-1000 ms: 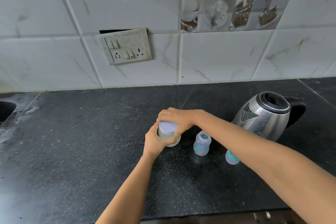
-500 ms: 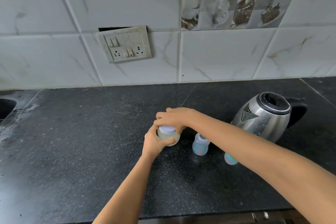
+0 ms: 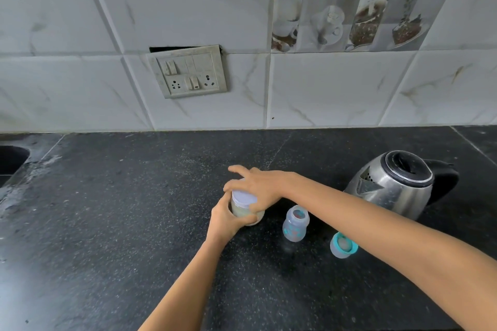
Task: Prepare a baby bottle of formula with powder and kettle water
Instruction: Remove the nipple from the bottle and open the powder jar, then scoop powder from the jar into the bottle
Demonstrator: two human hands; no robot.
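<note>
The counter (image 3: 107, 236) was black speckled stone, dull-polished. The kettle (image 3: 395, 188) was brushed steel, smudged. The bottle (image 3: 295, 224) looked translucent plastic; the wall tiles (image 3: 336, 88) were glossy marble-patterned ceramic.

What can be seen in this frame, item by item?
Powder jar: one, clear with pale contents, counter centre.
Jar lid: one, pale lilac, on the jar.
Baby bottle: one, clear with teal print, uncapped, right of the jar.
Bottle cap: one, teal and clear, right of the bottle.
Kettle: one, steel with black lid and handle, counter right.
Switchboard: one, off-white, on the wall.
Sink: one, dark, left edge.
Counter: one, speckled black.
Left hand: grips the jar body.
Right hand: grips the lid from above.
</note>
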